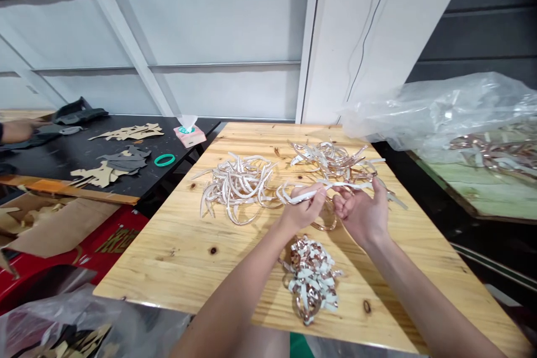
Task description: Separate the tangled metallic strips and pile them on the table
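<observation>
My left hand (305, 210) pinches a white and rose-gold strip (302, 197) over the middle of the wooden table (180, 257). Beside it on the right, my right hand (364, 210) is palm up, its thumb against the strip's far part and its other fingers curled. Left of my hands lies a loose pile of white strips (239, 184). Behind them spreads a tangle of rose-gold and white strips (331, 156). Nearer to me sits a heap of short, curled metallic pieces (312, 277).
On the black table at left are beige cut pieces (136, 132), grey scraps (128, 159), a green ring (164, 160) and a tissue box (189, 134). Another person's hand (19, 130) is at far left. Plastic sheeting (444, 106) covers strips at right.
</observation>
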Available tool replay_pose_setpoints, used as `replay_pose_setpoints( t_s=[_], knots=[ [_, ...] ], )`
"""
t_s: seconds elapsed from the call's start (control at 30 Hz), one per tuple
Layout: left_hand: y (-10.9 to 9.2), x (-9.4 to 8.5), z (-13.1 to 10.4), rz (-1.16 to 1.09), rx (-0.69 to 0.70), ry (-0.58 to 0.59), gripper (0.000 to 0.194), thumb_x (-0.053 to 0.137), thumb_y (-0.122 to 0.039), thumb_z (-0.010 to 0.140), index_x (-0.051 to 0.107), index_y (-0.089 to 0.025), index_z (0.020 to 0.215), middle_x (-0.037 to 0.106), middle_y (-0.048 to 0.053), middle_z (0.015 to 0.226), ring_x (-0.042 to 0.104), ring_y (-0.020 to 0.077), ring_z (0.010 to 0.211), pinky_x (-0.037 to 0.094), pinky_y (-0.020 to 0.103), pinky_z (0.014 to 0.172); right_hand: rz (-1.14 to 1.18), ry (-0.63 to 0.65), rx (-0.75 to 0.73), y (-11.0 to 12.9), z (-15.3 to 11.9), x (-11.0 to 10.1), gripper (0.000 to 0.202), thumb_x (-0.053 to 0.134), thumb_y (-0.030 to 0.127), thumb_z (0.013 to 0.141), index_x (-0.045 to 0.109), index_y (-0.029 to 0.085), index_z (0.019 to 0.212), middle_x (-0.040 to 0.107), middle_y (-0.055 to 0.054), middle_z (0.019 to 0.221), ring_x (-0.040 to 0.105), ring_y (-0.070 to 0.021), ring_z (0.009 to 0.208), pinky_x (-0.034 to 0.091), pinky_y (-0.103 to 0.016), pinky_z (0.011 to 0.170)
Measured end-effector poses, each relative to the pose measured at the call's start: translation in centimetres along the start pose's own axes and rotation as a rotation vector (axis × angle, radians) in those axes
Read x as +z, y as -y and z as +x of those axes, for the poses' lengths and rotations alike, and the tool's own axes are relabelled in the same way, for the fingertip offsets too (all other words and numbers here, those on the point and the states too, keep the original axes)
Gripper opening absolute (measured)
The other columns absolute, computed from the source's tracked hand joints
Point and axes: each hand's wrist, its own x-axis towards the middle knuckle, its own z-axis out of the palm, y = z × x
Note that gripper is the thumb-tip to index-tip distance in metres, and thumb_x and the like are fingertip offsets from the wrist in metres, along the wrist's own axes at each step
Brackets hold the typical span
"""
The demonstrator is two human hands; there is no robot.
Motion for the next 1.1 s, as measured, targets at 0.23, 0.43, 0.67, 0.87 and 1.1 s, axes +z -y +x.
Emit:
replay_pose_setpoints(
  t_s=[0.23,0.43,0.67,0.87,1.1],
  knots=[
    [0.7,0.2,-0.1,-0.173,-0.090,0.153,0.044,0.035,-0.043,0.100,0.053,-0.021,0.068,0.060,0.003,0.067,0.057,0.0174,0.066,0.045,0.028,0.066,-0.510,0.061,-0.279,-1.8,-0.1,0.2,0.036,0.078,0.044,0.079,0.050,0.026,0.094,0.058,0.006,0.070,0.053,-0.0130,0.049,0.043,-0.023,0.041],
    [0.7,-0.2,0.1,-0.111,-0.089,0.145,0.045,0.032,-0.042,0.100,0.045,-0.021,0.063,0.050,0.000,0.059,0.050,0.0152,0.060,0.042,0.028,0.066,-0.816,0.117,-0.361,-1.6,0.2,-0.8,0.043,0.054,0.052,0.097,0.052,0.021,0.068,0.047,0.004,0.055,0.044,-0.0122,0.049,0.034,-0.024,0.045],
    [0.5,-1.3,0.6,-0.128,-0.229,0.125,0.049,0.033,-0.049,0.101,0.049,-0.019,0.067,0.053,-0.002,0.058,0.051,0.0122,0.057,0.041,0.025,0.063,-1.044,0.203,-0.499,-1.4,-0.9,0.0,0.037,0.047,0.046,0.101,0.054,0.021,0.075,0.047,0.003,0.062,0.043,-0.0135,0.056,0.034,-0.026,0.055],
    [0.3,-0.8,0.9,0.028,-0.238,0.111,0.066,0.028,-0.053,0.103,0.053,-0.017,0.055,0.053,0.000,0.049,0.053,0.0119,0.053,0.040,0.025,0.060,-1.063,0.190,-0.481,-1.5,-0.8,-0.2,0.037,0.045,0.044,0.102,0.051,0.021,0.073,0.050,0.003,0.059,0.045,-0.0142,0.053,0.032,-0.027,0.054],
    [0.7,0.1,0.6,0.159,-0.150,-0.008,0.064,0.026,-0.052,0.104,0.065,-0.016,0.067,0.068,0.007,0.066,0.064,0.0170,0.067,0.043,0.027,0.067,-0.947,0.024,-0.432,-2.3,-1.3,0.3,0.040,0.048,0.045,0.100,0.054,0.020,0.069,0.048,0.003,0.056,0.043,-0.0132,0.051,0.034,-0.027,0.051]
  ],
)
